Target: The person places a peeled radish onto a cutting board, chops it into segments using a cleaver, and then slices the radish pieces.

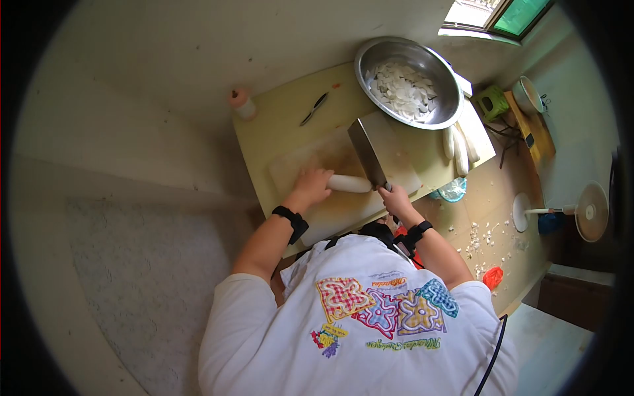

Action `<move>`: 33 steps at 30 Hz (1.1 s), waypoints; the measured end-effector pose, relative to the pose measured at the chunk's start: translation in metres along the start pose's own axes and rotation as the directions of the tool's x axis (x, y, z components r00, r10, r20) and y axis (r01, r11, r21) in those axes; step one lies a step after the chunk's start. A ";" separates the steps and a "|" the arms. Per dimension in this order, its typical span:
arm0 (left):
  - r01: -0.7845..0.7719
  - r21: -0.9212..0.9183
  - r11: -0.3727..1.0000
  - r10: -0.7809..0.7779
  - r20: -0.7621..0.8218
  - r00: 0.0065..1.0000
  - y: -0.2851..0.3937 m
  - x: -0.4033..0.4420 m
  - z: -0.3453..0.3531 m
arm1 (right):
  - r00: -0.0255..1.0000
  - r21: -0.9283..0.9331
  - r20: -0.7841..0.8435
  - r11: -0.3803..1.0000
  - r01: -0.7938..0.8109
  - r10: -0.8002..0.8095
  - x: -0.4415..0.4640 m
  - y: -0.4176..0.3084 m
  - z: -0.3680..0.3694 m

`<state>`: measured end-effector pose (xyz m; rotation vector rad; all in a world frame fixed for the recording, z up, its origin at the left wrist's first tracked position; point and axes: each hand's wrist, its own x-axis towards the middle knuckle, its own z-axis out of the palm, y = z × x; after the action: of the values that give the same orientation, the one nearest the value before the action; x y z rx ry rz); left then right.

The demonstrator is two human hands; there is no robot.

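Observation:
My left hand (313,187) is wrapped around one end of a peeled white radish (350,183), which lies on the cutting board (330,150). In my right hand (396,200) is the handle of a cleaver (366,153). Its broad blade points away from me over the board, close to the radish's right end; whether the edge touches it, I cannot tell. Beyond the board a large metal bowl (362,74) contains many thin white slices (404,90). Several more long pale radishes (460,148) lie at the table's right side.
A small dark-handled tool (315,109) and a pink-topped bottle (242,104) are on the yellowish table (274,105). By its right edge hangs or stands a blue container lined with plastic (453,190). White scraps (485,239) litter the floor near a standing fan (590,211).

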<state>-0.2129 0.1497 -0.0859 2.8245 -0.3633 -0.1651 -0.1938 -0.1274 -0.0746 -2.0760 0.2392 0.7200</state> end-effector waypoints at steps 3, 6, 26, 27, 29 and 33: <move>0.075 -0.134 0.988 -0.049 0.189 0.981 0.000 -0.002 0.005 | 0.999 0.024 0.026 0.999 0.023 -0.024 -0.001 0.002 -0.005; 0.107 -0.216 0.971 -0.067 0.183 0.981 0.005 -0.021 0.009 | 0.989 -0.030 -0.035 0.989 0.144 -0.145 -0.010 0.006 -0.006; 0.176 -0.543 0.821 -0.203 0.011 0.979 0.021 -0.053 0.039 | 0.897 0.082 -0.133 0.897 0.434 -0.422 -0.057 -0.030 -0.020; 0.157 -0.545 0.823 -0.191 -0.006 0.981 0.020 -0.052 0.040 | 0.871 0.021 -0.149 0.879 0.476 -0.468 -0.058 -0.031 -0.021; 0.141 -0.547 0.825 -0.185 -0.025 0.982 0.019 -0.049 0.041 | 0.888 -0.033 -0.120 0.896 0.443 -0.444 -0.052 -0.016 -0.015; 0.235 -0.539 0.809 -0.211 0.106 0.972 0.023 -0.046 0.035 | 0.974 -0.300 -0.021 0.930 0.210 -0.227 -0.038 0.018 0.004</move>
<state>-0.2680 0.1314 -0.1093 2.2788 0.0217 -0.3216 -0.2336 -0.1385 -0.0666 -2.3630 -0.0769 0.5895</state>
